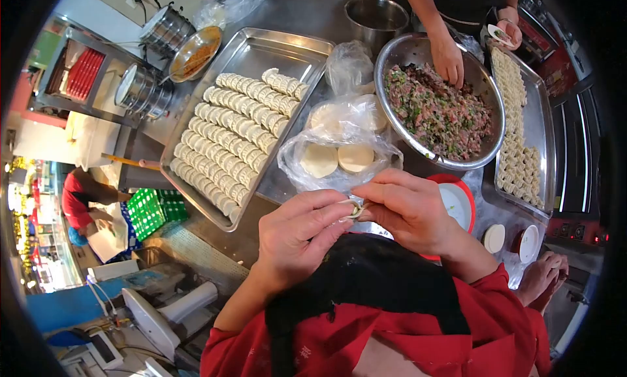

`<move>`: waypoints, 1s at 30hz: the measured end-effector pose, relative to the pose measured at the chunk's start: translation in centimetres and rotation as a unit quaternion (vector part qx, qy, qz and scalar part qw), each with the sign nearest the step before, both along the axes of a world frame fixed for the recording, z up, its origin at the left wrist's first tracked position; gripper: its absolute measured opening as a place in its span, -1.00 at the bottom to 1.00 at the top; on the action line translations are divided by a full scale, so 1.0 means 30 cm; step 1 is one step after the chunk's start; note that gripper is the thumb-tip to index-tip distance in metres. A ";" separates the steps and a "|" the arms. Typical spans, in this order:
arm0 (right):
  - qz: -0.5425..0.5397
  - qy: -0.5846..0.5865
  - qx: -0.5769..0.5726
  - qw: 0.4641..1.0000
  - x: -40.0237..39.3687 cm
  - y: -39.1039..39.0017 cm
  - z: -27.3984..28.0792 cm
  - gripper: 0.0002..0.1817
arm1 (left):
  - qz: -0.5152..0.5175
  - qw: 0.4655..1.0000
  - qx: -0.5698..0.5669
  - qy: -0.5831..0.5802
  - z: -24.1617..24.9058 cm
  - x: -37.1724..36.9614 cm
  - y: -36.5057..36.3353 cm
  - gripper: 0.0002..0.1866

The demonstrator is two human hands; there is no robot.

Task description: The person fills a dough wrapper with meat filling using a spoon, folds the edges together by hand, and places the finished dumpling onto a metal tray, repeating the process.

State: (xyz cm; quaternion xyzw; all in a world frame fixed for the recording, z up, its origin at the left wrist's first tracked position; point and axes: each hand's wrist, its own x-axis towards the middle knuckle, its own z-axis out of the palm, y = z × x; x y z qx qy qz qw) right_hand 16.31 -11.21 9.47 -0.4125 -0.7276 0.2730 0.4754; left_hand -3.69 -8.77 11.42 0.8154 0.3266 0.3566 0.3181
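Observation:
Between my two hands is a dumpling (354,211), its edge pinched by the fingers of both. My left hand (304,223) is closed round its left side, and my right hand (411,210) presses from the right with thumb and fingers together; much of the dumpling is hidden. Just beyond lie round dumpling wrappers (356,158) in a clear plastic bag (297,142). A red-rimmed white dish (455,207) sits partly behind my right hand. Farther off, a large steel bowl (385,109) holds minced meat filling with green bits (434,109).
A metal tray (258,44) with rows of folded dumplings stands on the left, another tray (545,122) of dumplings at the right. A co-worker's hand (447,60) reaches into the bowl; their other hand (511,36) holds a filled wrapper. Another person's hands (542,276) rest at lower right.

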 end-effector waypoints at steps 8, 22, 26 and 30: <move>0.041 -0.017 0.003 0.999 -0.005 0.000 0.024 -0.75 | -0.003 1.000 -0.015 -0.020 0.020 -0.025 -0.008 -0.75; 0.025 -0.011 0.021 0.999 -0.010 0.009 0.006 -0.78 | -0.029 0.999 0.009 -0.015 0.005 -0.010 0.021 -0.75; 0.023 -0.009 0.008 1.000 -0.001 0.013 0.015 -0.79 | -0.005 1.000 -0.013 -0.023 0.010 -0.017 0.035 -0.77; 0.011 -0.011 0.002 1.000 -0.012 0.020 0.013 -0.78 | -0.008 1.000 0.001 -0.013 -0.009 -0.014 0.041 -0.78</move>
